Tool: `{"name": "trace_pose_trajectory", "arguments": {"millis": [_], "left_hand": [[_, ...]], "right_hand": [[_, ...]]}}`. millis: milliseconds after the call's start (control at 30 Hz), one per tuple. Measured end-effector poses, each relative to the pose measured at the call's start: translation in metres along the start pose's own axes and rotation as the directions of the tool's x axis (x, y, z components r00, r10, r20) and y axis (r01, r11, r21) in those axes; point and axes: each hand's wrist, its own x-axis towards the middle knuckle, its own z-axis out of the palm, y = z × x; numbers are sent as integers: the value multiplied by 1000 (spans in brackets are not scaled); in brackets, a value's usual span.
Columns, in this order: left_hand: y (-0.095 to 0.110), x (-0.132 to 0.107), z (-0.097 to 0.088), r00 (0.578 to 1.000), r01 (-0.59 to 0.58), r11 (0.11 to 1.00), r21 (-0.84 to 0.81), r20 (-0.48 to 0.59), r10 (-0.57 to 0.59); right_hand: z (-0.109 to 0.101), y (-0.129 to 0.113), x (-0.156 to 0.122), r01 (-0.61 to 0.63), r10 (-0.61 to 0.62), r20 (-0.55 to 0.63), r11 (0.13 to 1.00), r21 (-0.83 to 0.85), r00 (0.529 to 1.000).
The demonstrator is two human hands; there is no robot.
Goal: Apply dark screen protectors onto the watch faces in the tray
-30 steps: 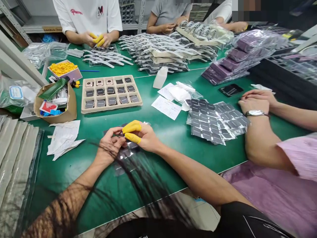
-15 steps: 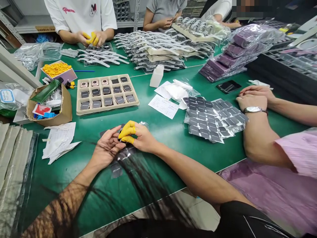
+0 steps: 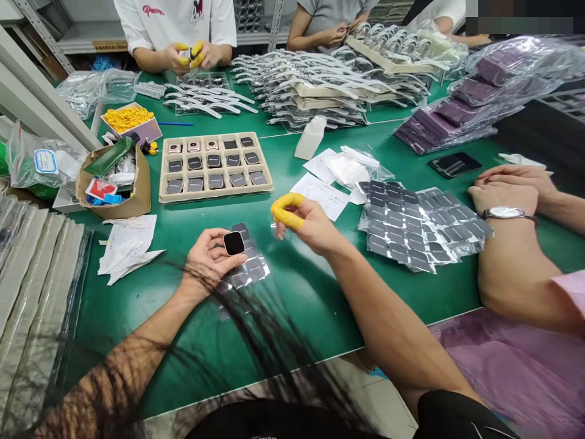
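Observation:
My left hand (image 3: 208, 259) is closed on a square smartwatch body (image 3: 234, 243), its dark glass face turned up toward me. Beneath that hand lies a sheet of dark square stickers (image 3: 251, 268) on clear backing. My right hand (image 3: 304, 222), with yellow finger cots on its fingers, is held apart to the right, fingertips pinched together. A small shiny clear piece (image 3: 275, 229) shows right by those fingertips; whether it is gripped or lies on the table I cannot tell.
Beyond my hands stands a beige compartment tray (image 3: 269, 189) of watch bodies. Left are torn papers (image 3: 130, 247) and a cardboard box (image 3: 137, 195) of odds and ends. More sticker sheets (image 3: 393, 225) lie right, near a co-worker's folded hands (image 3: 507, 189). Watch straps (image 3: 311, 85) are piled behind.
My right hand has come away from the watch and moved right. The watch's dark face now shows in my left hand. The whole view has shifted a little.

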Motion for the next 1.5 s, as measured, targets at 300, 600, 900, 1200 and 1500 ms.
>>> {"name": "trace_pose_trajectory", "arguments": {"millis": [300,600,900,1200,1500], "left_hand": [[-5,1,-1,1000,-24,1000,-10,6,24],[-6,-4,-2,999,-29,999,37,18,29],[-12,-1,-3,1000,-24,999,-34,-5,24],[-14,1,-3,999,-34,999,-43,0,34],[-22,3,-5,996,-87,993,-74,22,89]], "right_hand": [[-31,0,2,-258,286,15,885,-387,958],[-20,0,-11,-227,39,-223,198,-954,974],[32,39,-35,380,-281,319,197,-904,905],[25,36,-31,329,-230,290,155,-931,929],[28,38,-39,263,-270,224,116,-958,936]]}}
